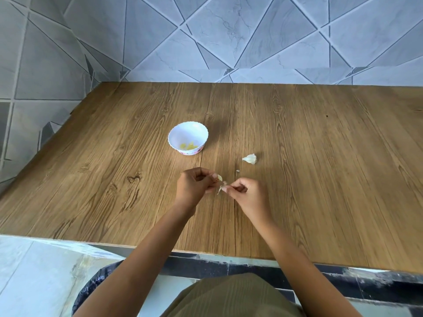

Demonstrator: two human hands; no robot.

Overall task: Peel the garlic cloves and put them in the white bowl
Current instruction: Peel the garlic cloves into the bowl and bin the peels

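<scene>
Two hands worked over one wooden table (320,156). The left hand (194,186) had its fingers curled in, thumb and fingertips pinching a single garlic clove (219,178), small, pale and curved. The right hand (246,193), also curled tight, nipped a thin strip of papery skin (219,190) that hung off the clove's lower end. The two hands sat just beside each other.

At about 11 o'clock from the hands stood one white bowl (188,138), round, smooth and glossy, with a scalloped rim and a pink pattern round its foot. In its bottom lay a small heap of yellowish peeled cloves (189,146); their number could not be read. At about 1 o'clock lay one garlic cluster (250,158), white, papery and pointed; how many cloves it held could not be told. Between it and the right hand, at 12 o'clock from that hand, sat one tiny white scrap (238,171).

The tabletop was brown, with bold grain and knots. Behind it rose a wall of grey marbled tiles (229,30) cut into triangles.
</scene>
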